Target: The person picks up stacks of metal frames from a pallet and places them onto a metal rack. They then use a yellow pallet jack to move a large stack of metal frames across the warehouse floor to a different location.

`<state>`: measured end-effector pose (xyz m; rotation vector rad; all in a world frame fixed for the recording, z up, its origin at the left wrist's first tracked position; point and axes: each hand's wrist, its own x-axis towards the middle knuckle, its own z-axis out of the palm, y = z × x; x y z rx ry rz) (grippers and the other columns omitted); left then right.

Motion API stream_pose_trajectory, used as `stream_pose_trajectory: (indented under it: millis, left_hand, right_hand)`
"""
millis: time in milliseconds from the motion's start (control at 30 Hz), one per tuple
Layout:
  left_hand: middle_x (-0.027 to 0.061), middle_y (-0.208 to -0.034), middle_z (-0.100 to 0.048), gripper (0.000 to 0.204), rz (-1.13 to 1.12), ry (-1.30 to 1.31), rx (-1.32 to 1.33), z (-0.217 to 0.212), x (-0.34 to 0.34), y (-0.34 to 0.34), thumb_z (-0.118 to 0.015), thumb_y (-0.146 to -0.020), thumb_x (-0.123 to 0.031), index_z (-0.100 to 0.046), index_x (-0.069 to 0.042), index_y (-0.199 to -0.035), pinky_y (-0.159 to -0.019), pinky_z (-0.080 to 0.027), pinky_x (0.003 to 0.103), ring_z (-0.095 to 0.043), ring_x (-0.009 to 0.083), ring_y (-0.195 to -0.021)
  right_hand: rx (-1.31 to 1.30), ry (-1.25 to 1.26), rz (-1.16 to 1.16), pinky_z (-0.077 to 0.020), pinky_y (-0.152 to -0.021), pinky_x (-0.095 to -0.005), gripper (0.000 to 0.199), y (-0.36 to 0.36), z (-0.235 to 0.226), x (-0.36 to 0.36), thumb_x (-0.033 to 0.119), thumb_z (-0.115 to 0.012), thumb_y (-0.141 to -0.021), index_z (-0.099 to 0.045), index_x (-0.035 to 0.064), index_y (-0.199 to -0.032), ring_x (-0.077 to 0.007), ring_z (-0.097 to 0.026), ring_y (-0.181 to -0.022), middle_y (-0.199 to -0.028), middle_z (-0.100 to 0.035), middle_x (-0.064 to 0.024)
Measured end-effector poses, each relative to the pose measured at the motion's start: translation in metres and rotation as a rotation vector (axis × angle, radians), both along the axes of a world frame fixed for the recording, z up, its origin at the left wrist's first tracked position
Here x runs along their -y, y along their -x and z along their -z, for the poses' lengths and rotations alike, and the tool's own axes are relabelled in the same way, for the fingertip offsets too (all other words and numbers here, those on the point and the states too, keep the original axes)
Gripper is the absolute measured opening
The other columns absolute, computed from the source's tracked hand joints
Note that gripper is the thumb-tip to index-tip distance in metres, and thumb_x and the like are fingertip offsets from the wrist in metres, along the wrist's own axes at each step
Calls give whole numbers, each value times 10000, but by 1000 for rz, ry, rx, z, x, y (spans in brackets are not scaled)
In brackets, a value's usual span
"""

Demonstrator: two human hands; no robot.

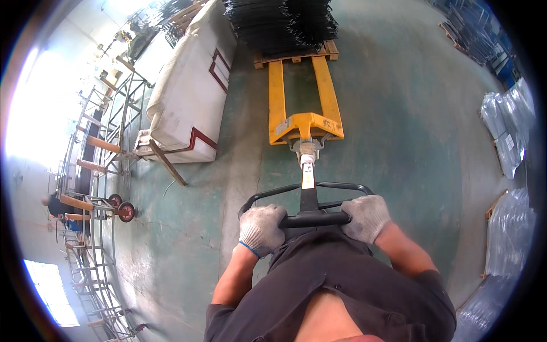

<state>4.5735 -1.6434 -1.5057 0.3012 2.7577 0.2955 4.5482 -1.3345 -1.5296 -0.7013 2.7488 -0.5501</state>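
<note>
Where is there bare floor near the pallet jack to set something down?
Bare floor spans from the pallet jack to the wrapped stacks, right; another patch lies between handle and racks, left. Crowded: the loaded pallet ahead.

Open floor point(404, 125) right of yellow pallet truck point(307, 122), bulky white obstacle point(191, 91) left.

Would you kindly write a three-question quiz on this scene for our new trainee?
1. True or false: the left grip and right grip are both closed on the black handle.
2. What colour is the pallet jack? A) red B) yellow C) white
3. Fill in: the wooden pallet bears a stack of ____-coloured pieces.

Key: 1. True; 2. B; 3. black
</note>
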Motion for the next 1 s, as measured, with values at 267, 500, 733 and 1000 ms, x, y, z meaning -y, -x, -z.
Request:
stream_pose_trajectory:
  millis: [267,500,733,1000]
  left_hand:
    - [103,-981,-783,208,32,-13,-70,-32,7,-126,-748,-832,-172,-828,-168,-1024,-856,-595,508,-770,366,-960]
    - [92,-951,-781,210,14,-57,-158,-55,17,-252,-782,-801,-146,-829,-165,-1004,-823,-596,507,-768,361,-919]
    - [72,-937,-779,283,-74,-164,-404,-49,18,-356,-844,-728,-118,-817,-167,-1005,-817,-591,490,-755,351,-911]
    - [95,-927,-727,337,-223,-14,-825,-28,-8,-476,-828,-723,-100,-732,-135,-1044,-807,-539,488,-703,378,-909]
  right_hand:
    - [-4,0,8,-601,-721,-505,194,-126,-43,4,312,-809,-793,-759,126,-810,-359,-787,-783,-783,-775,-129]
    - [-92,129,-21,-585,-678,-516,196,-262,-54,5,279,-831,-751,-753,126,-845,-378,-770,-755,-756,-745,-135]
    - [-56,139,-101,-596,-704,-527,219,-344,-61,-1,294,-828,-790,-759,117,-900,-393,-774,-779,-802,-766,-154]
    - [-125,260,-215,-587,-672,-509,273,-440,-64,-26,255,-850,-782,-740,114,-988,-369,-758,-754,-808,-757,-123]
